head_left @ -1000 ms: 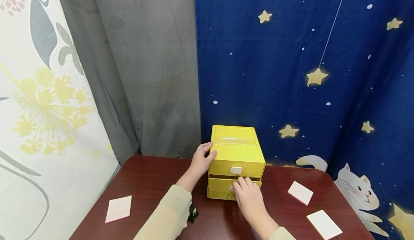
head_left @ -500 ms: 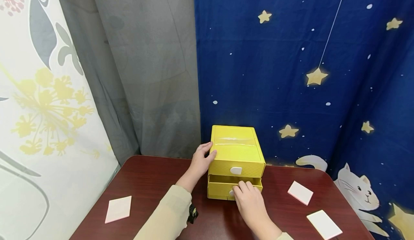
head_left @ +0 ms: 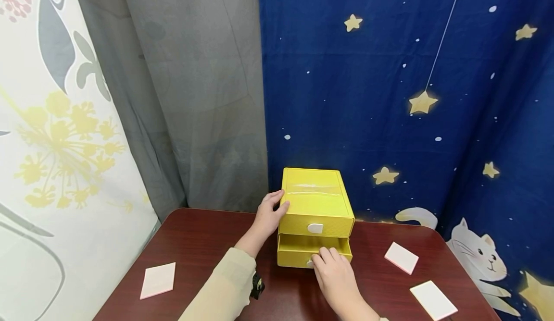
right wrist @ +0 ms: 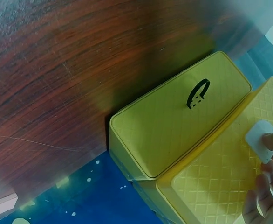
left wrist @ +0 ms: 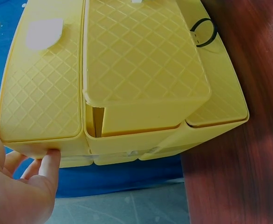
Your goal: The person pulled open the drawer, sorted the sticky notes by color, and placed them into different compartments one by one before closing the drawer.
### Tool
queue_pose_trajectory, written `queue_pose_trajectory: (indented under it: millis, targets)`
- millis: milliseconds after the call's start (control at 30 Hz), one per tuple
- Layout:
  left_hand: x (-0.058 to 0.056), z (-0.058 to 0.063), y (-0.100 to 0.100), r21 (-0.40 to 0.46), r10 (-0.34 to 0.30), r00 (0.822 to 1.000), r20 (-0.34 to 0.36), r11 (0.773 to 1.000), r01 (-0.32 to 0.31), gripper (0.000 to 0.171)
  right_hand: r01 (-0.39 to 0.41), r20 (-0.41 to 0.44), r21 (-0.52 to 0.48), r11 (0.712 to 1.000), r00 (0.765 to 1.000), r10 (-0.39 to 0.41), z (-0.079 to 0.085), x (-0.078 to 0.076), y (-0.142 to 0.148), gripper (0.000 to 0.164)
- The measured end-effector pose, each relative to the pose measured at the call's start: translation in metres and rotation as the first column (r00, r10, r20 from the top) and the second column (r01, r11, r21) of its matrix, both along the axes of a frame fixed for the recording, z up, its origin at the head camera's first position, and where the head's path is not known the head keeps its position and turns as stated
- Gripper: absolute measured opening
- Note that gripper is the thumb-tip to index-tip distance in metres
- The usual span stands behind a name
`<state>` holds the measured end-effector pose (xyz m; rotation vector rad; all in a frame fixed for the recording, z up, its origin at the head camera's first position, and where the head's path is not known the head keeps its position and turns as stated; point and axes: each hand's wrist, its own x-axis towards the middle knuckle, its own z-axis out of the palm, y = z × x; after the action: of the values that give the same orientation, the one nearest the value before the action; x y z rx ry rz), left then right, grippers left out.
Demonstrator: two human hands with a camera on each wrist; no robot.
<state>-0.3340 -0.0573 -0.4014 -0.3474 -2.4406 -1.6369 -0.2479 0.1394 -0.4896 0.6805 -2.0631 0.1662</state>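
Observation:
A yellow drawer cabinet (head_left: 315, 191) stands on the table, its middle drawer (left wrist: 146, 56) pulled partly out. The inside of that drawer (head_left: 303, 242) shows bare yellow in the head view. My right hand (head_left: 336, 275) pinches its white tab handle (right wrist: 260, 140) between thumb and fingers. Against the cabinet's left side and upper edge rests my left hand (head_left: 269, 215), fingers spread and fairly straight. The top drawer (left wrist: 43, 93), with a white tab (head_left: 315, 228), is closed. So is the bottom drawer (right wrist: 174, 116), which has a black loop handle (right wrist: 198, 94).
White pads of paper lie on the dark red table (head_left: 207, 244): one pad (head_left: 157, 280) to the left, another pad (head_left: 401, 257) and a third pad (head_left: 434, 300) to the right. A blue starry curtain (head_left: 337, 95) hangs behind the cabinet.
My right hand has drawn the middle drawer out toward me, from a narrow gap to a wider opening. The left hand has stayed on the cabinet's side.

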Motion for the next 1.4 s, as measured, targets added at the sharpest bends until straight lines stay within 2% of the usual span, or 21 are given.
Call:
queue_pose_trajectory:
  millis: [433, 800, 1200, 1400]
  targets:
    - [-0.001, -0.001, -0.001, -0.003, -0.003, 1.0, -0.014, 1.0, 0.003, 0.051, 0.01, 0.053, -0.007, 1.0, 0.999, -0.009, 0.0, 0.011, -0.001, 0.013]
    - [-0.002, -0.001, -0.001, 0.0, -0.006, 1.0, -0.015, 1.0, 0.006, 0.051, -0.01, 0.07, -0.006, 1.0, 0.997, 0.011, 0.002, 0.016, -0.001, 0.007]
    - [-0.002, -0.001, 0.0, 0.019, -0.008, 1.0, -0.001, 1.0, 0.008, 0.051, -0.035, 0.027, 0.001, 0.999, 0.999, 0.035, 0.001, 0.022, 0.0, 0.007]
    - [-0.002, -0.002, 0.0, 0.008, -0.008, 1.0, -0.003, 1.0, 0.008, 0.052, -0.029, 0.055, 0.008, 1.0, 0.998, 0.028, 0.0, 0.027, 0.001, 0.018]
